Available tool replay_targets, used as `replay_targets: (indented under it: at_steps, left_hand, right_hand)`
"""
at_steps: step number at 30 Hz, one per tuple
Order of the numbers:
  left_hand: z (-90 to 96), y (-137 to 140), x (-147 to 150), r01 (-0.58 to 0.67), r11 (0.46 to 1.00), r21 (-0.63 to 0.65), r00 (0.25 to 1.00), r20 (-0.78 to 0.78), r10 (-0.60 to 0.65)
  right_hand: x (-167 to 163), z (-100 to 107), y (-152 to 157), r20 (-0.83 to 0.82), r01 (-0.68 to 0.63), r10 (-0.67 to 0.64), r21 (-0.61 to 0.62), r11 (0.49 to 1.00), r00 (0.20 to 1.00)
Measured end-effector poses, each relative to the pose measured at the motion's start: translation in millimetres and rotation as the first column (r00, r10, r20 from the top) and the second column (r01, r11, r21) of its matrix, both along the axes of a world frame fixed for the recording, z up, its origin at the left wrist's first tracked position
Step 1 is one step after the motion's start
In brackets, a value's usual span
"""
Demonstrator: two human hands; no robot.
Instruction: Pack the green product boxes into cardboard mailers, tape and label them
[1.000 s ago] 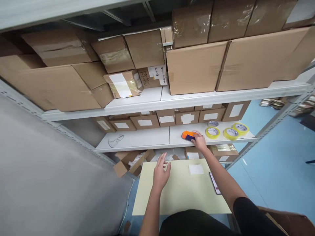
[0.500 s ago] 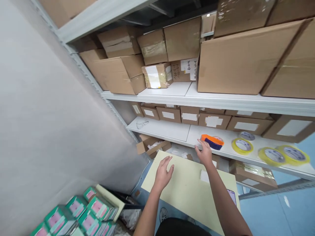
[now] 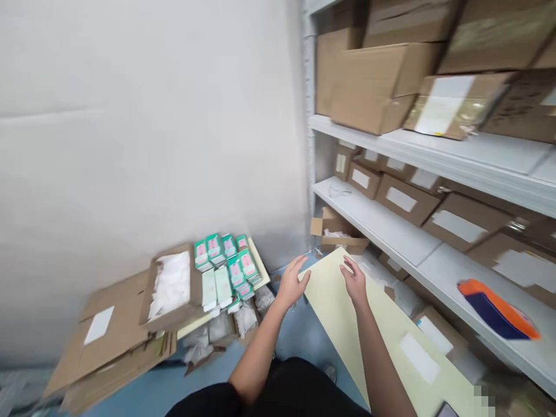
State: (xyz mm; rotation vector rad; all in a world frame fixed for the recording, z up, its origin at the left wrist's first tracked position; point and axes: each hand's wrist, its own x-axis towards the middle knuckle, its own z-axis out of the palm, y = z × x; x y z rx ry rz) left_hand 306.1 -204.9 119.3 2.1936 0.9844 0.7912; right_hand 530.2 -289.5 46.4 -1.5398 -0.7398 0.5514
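Near one end of the worktop (image 3: 330, 296), left hand (image 3: 292, 284) and right hand (image 3: 355, 281) are hovering spread, gripping nothing, with the dispenser (image 3: 498, 308) lying alongside, presumably for easy reach.

Left sleeve (image 3: 202, 401): you wear it black and short, its edge finishing near your elbow.
Black clothing (image 3: 308, 391): a dark, rounded shape at your middle; whether it is your top or your trousers, you cannot tell from this view.
Left forearm (image 3: 259, 341): bare below your sleeve, smooth in outline, slimming toward your wrist.
Left hand (image 3: 290, 285): ungloved, your fingers slender, the fine detail softened by blur.
Right forearm (image 3: 377, 353): bare as far as you can see it, broadening away from your wrist.
Right hand (image 3: 354, 281): ungloved too, with slim fingers.
Shoe (image 3: 330, 372): a small, pale greyish part shows below your clothing, too blurred for markings.
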Motion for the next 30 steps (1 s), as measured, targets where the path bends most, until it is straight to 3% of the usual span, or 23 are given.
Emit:
replay_targets:
  at_steps: [10, 17, 21, 26, 30]
  left_hand:
    - [-26.2, 68, -166, -0.321, 0.935, -0.149, 0.931, 0.133, 0.34]
    - [-50.4, 134, -284, -0.452, 0.786, -0.421, 0.789, 0.222, 0.573]
    - [-59.4, 170, -343, -0.474, 0.739, -0.478, 0.738, 0.243, 0.63]
    - [-61.5, 199, -394, -0.494, 0.71, -0.502, 0.691, 0.269, 0.671]
    - [-73.8, 220, -408, -0.503, 0.675, -0.539, 0.695, 0.212, 0.687]
  right_hand:
    - [-160, -12, 114, 0.016, -0.293, 0.294, -0.05, 0.955, 0.956]
    - [-276, -19, 202, 0.045, -0.45, 0.457, -0.112, 0.886, 0.888]
    - [-334, -18, 251, 0.03, -0.502, 0.508, -0.111, 0.857, 0.861]
    - [-385, -16, 299, 0.022, -0.572, 0.577, -0.114, 0.813, 0.816]
    - [-401, -24, 325, 0.042, -0.592, 0.6, -0.126, 0.796, 0.799]
